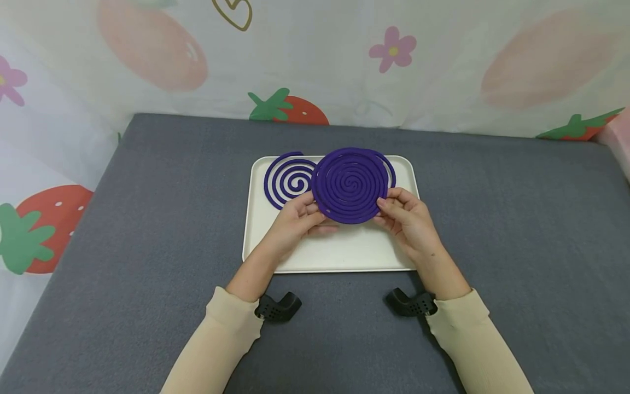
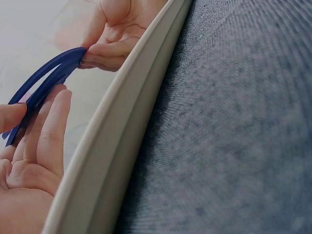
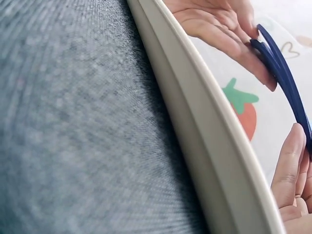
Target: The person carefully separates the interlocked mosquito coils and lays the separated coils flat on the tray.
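A tightly wound purple mosquito coil (image 1: 350, 186), seemingly a nested pair, is held up over a white tray (image 1: 339, 257). My left hand (image 1: 297, 221) pinches its lower left edge between thumb and fingers. At its lower right edge my right hand (image 1: 406, 219) pinches it as well. Side-on in the left wrist view, the coil (image 2: 48, 80) shows two layers with a gap between them. A loose, open-wound mosquito coil (image 1: 279, 180) lies at the tray's back left. Another purple coil's edge (image 1: 391, 167) shows behind the held one at the right, mostly hidden.
The tray rests on a grey cloth-covered table (image 1: 172, 235). Behind stands a white curtain (image 1: 315, 60) printed with fruit and flowers. A black wrist device (image 1: 279, 307) sits at the left cuff, and another black device (image 1: 409, 302) at the right. Something pink (image 1: 617, 139) stands at the right edge.
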Action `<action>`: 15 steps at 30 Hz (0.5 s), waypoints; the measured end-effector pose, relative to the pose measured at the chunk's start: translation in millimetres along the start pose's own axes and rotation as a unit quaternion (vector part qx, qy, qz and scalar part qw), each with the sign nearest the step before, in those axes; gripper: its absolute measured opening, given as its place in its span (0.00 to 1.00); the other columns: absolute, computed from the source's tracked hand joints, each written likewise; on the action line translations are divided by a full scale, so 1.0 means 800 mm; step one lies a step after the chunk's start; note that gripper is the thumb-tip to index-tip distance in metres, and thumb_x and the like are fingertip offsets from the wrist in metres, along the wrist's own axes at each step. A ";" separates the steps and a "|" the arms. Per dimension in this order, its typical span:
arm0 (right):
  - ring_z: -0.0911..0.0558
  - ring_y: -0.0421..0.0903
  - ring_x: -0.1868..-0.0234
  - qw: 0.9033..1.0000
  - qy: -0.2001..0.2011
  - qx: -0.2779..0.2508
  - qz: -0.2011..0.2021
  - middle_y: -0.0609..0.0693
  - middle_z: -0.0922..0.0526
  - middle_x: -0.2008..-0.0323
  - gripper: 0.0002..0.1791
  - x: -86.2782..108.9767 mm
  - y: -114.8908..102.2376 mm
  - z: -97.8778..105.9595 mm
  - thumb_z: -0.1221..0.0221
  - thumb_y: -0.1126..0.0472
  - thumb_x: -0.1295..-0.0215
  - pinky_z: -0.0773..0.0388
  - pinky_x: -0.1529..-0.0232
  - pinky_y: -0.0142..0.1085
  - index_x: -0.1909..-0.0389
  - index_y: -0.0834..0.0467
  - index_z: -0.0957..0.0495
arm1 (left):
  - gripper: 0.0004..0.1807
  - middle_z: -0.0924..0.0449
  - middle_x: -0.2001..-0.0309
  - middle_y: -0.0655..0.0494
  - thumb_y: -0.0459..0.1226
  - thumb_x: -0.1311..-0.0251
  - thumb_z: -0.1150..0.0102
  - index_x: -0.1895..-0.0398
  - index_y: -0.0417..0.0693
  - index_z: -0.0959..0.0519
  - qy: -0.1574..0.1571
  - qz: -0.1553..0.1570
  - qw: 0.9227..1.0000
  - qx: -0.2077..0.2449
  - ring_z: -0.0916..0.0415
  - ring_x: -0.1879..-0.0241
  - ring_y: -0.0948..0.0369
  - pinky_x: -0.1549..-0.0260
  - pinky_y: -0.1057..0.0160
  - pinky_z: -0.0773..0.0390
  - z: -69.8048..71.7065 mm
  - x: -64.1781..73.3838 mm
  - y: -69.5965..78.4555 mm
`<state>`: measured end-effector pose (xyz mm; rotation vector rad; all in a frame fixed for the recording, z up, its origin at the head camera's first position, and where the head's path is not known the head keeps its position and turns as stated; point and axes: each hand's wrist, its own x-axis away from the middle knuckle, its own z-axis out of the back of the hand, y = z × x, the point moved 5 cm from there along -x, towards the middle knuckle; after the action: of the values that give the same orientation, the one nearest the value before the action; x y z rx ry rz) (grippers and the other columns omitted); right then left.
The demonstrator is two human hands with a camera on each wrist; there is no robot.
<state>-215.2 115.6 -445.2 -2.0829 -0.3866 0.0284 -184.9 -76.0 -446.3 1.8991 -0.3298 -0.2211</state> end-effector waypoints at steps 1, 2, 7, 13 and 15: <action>0.18 0.42 0.74 1.000 -0.003 0.003 0.000 0.51 0.19 0.74 0.12 0.000 0.000 0.000 0.52 0.78 0.35 0.19 0.70 0.29 0.67 0.60 0.24 | 0.23 0.28 0.47 0.29 0.22 0.36 0.56 0.37 0.26 0.39 0.002 -0.002 1.000 0.000 0.20 0.57 0.58 0.54 0.50 0.21 0.000 0.000 0.000; 0.18 0.42 0.73 1.000 -0.005 0.006 0.001 0.51 0.19 0.74 0.12 0.000 0.000 -0.001 0.52 0.78 0.35 0.19 0.70 0.29 0.67 0.61 0.25 | 0.23 0.27 0.48 0.30 0.22 0.36 0.56 0.37 0.26 0.39 0.005 -0.003 1.000 0.000 0.20 0.58 0.57 0.55 0.50 0.21 0.000 0.000 0.001; 0.18 0.42 0.73 1.000 -0.010 0.017 0.003 0.51 0.19 0.74 0.12 0.001 0.000 -0.001 0.52 0.78 0.35 0.19 0.69 0.30 0.66 0.60 0.25 | 0.22 0.23 0.52 0.35 0.22 0.37 0.54 0.39 0.26 0.38 0.020 -0.006 1.000 -0.002 0.19 0.60 0.58 0.55 0.52 0.21 0.002 0.001 0.001; 0.18 0.42 0.74 1.000 -0.001 0.024 0.004 0.51 0.18 0.74 0.14 0.001 0.000 -0.001 0.52 0.78 0.35 0.19 0.70 0.30 0.68 0.60 0.23 | 0.22 0.24 0.51 0.31 0.21 0.38 0.53 0.39 0.26 0.36 0.032 -0.011 0.999 -0.009 0.19 0.60 0.58 0.55 0.52 0.21 0.003 0.001 0.002; 0.18 0.42 0.75 1.000 0.003 0.024 0.003 0.51 0.18 0.75 0.14 0.001 0.000 -0.001 0.52 0.78 0.35 0.19 0.71 0.29 0.69 0.60 0.22 | 0.22 0.24 0.51 0.30 0.21 0.38 0.52 0.40 0.26 0.36 0.035 -0.011 0.999 -0.012 0.19 0.60 0.58 0.55 0.52 0.21 0.003 0.001 0.003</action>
<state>-214.3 115.2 -445.1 -2.0373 -0.3717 0.0352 -185.2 -78.8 -445.1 1.8825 -0.2577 -0.1718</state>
